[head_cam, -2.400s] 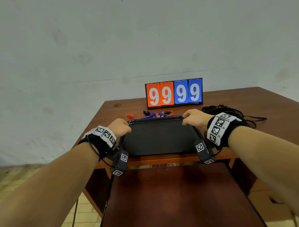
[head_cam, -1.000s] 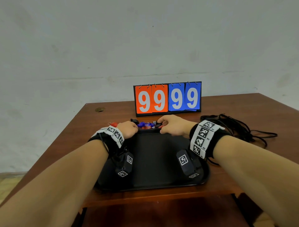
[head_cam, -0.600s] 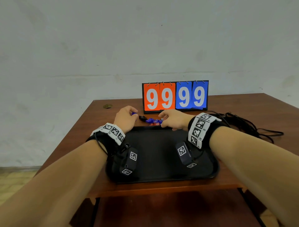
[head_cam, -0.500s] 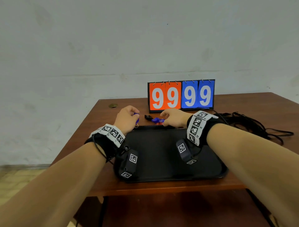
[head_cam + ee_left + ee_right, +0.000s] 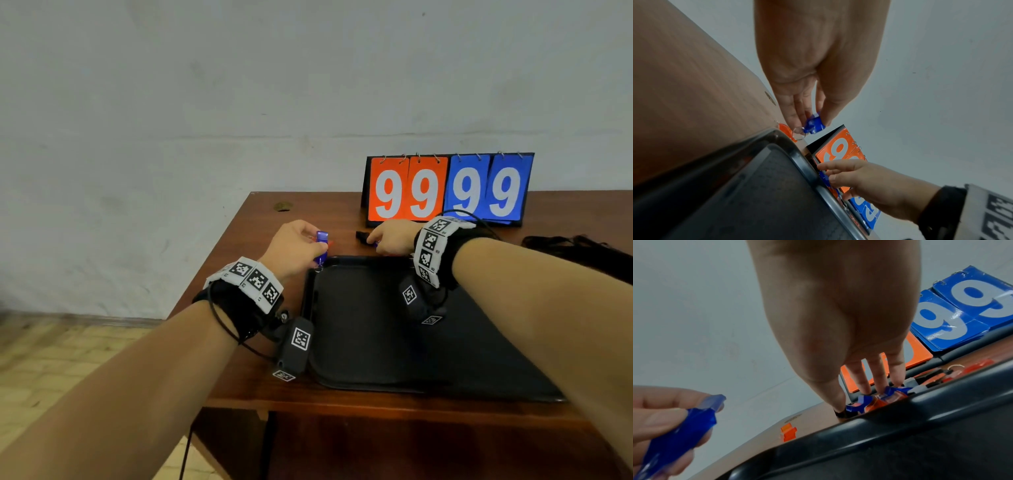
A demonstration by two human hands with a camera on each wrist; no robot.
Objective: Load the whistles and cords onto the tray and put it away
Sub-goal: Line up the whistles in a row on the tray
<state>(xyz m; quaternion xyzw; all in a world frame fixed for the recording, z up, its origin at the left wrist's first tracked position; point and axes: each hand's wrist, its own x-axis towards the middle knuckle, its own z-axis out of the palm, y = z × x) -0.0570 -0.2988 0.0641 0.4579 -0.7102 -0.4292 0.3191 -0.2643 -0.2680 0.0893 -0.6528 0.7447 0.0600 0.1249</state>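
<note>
Now the left hand (image 5: pixel 294 247) is pinching a blue whistle (image 5: pixel 321 249) between thumb and fingers (image 5: pixel 797 112), holding it just above the far left corner of the black tray (image 5: pixel 376 342). The right hand (image 5: pixel 394 237) is reaching down with fingers (image 5: pixel 860 374) spread narrowly into the pile of whistles (image 5: pixel 879 400) lying on the worktop (image 5: pixel 260 222) behind the tray rim; whether it is gripping one yet, I cannot tell. These are looking light, hard and slick, so pinching the flat sides is probably safest. The cords (image 5: pixel 579 245) are lying tangled off to the right, limp and best gathered in a bunch.
</note>
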